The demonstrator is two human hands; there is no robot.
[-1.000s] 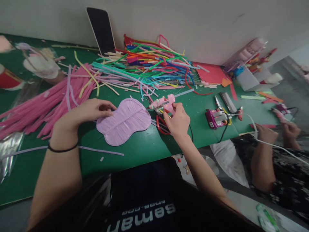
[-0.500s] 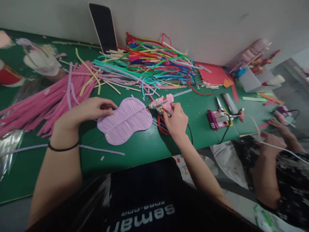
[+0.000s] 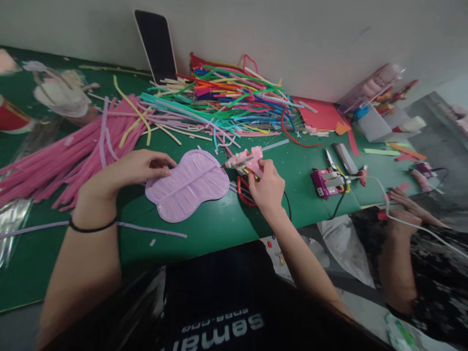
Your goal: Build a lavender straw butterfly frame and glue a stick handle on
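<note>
A lilac figure-eight-shaped piece [image 3: 188,185], made of pipe cleaners with a raised rib along its middle, lies in front of me. My left hand [image 3: 146,166] grips its upper left edge between thumb and fingers. My right hand [image 3: 267,187] is closed around the handle of a pink hot glue gun [image 3: 244,160]. The gun's nozzle points left and is at the right end of the rib; whether it touches cannot be made out. A clear glue stick [image 3: 275,145] juts from the gun's back. Red-handled scissors [image 3: 245,191] lie under the gun, partly hidden.
Pink pipe cleaners [image 3: 73,156] lie at left, a multicoloured heap [image 3: 226,97] at the back. A phone [image 3: 155,44] leans on the wall. Right are a purple power adapter [image 3: 321,183], a white cable [image 3: 382,187], red paper [image 3: 318,114] and a co-worker's hands [image 3: 404,209].
The view has shifted slightly. My hands keep their holds, with the glue gun's nozzle still at the rib's right end. The co-worker's hands have come closer together.
</note>
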